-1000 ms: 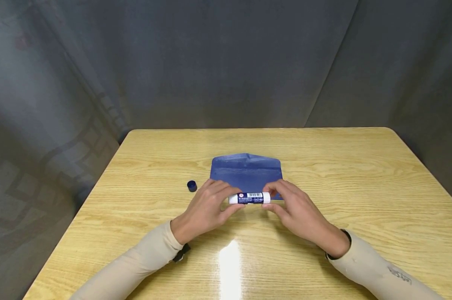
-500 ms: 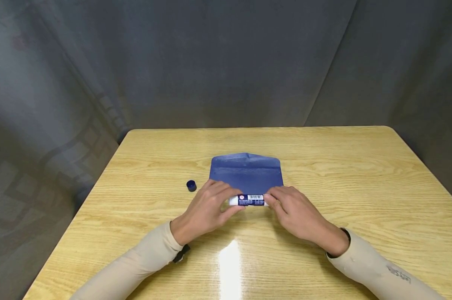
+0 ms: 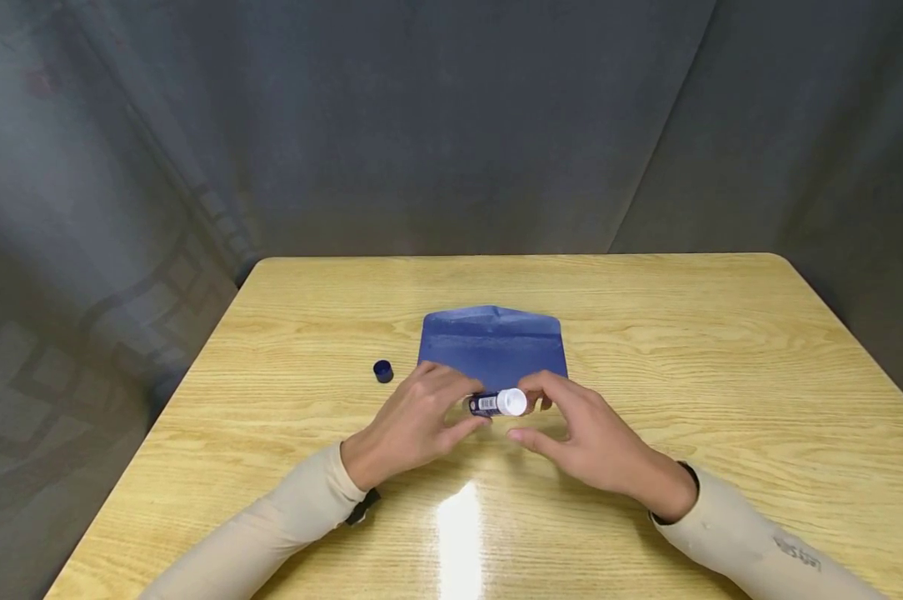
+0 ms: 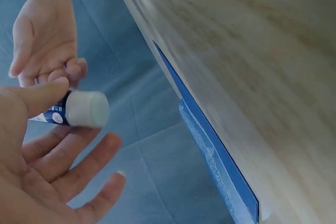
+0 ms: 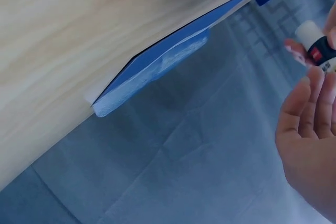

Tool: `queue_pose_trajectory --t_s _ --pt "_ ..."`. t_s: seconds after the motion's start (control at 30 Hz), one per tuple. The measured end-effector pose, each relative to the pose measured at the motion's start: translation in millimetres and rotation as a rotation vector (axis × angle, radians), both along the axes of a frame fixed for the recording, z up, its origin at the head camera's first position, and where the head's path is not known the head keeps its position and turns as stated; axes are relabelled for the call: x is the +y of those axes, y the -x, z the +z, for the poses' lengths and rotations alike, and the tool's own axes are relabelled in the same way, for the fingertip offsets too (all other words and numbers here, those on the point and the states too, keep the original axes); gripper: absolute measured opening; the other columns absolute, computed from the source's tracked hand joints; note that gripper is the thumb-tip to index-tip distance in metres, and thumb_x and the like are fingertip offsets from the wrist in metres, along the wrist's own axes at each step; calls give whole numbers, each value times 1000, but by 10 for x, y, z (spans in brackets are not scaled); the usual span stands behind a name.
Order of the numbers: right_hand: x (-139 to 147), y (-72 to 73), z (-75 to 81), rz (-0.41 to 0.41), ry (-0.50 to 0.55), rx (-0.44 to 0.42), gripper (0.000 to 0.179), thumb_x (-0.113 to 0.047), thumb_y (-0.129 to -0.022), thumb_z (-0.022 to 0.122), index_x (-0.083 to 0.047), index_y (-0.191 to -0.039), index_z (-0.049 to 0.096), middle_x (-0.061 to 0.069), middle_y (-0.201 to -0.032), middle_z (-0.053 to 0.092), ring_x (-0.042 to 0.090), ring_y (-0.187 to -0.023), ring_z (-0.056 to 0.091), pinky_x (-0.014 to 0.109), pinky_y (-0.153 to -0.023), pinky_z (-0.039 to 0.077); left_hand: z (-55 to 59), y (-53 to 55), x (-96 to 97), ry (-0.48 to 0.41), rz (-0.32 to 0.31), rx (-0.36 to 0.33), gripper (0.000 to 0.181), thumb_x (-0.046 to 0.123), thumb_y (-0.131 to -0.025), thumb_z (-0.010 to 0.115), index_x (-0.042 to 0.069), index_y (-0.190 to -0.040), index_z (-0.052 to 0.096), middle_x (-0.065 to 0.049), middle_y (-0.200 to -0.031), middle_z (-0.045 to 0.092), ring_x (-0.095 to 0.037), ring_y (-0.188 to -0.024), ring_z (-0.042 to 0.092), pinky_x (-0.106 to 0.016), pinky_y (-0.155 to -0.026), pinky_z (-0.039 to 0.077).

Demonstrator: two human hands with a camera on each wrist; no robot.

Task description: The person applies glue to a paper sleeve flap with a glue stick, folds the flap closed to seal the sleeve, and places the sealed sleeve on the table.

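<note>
My left hand (image 3: 414, 412) pinches a glue stick (image 3: 486, 405) between thumb and fingers, over the near edge of a blue envelope (image 3: 492, 354). The stick's white round end faces right and toward me in the head view. Close to that end is my right hand (image 3: 594, 429), its thumb and index finger spread apart and not gripping. In the left wrist view the glue stick (image 4: 86, 108) shows its other white end, with the right hand (image 4: 50, 40) behind it. The envelope lies with its flap unfolded at the far side, streaked with whitish marks.
A small dark blue cap (image 3: 383, 372) stands on the wooden table (image 3: 691, 358), left of the envelope. Grey curtains (image 3: 436, 133) hang behind the table and at both sides. Light glares off the tabletop nearer to me.
My right hand pinched the stick's right end, then let go and spread its fingers. The stick has swung so its right end points more toward me. The left hand keeps its hold.
</note>
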State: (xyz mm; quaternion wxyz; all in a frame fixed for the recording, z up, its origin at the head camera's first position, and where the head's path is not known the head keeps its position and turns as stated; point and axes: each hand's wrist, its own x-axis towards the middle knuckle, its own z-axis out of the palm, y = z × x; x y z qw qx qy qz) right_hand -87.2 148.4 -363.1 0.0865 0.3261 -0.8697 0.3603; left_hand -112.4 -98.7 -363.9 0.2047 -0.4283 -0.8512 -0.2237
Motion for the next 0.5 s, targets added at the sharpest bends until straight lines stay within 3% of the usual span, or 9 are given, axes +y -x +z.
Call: queue_pose_trajectory --t_s 0.23,0.5 --pt "-59 -20 -27 57 33 63 40 -27 -85 79 -24 -119 58 -18 -103 63 2 -88 59 28 -77 52 2 -42 20 61 -66 58 27 31 -85 78 13 -104 73 4 -97 75 -10 -93 69 -31 -91 50" --pt "-94 -40 -26 95 36 94 35 -23 -87 77 -25 -118 60 -17 -107 65 0 -93 63 26 -78 57 -14 -61 35 95 -85 95 31 38 -84 79 14 -103 73 5 -96 76 -10 -93 70 -29 -91 51"
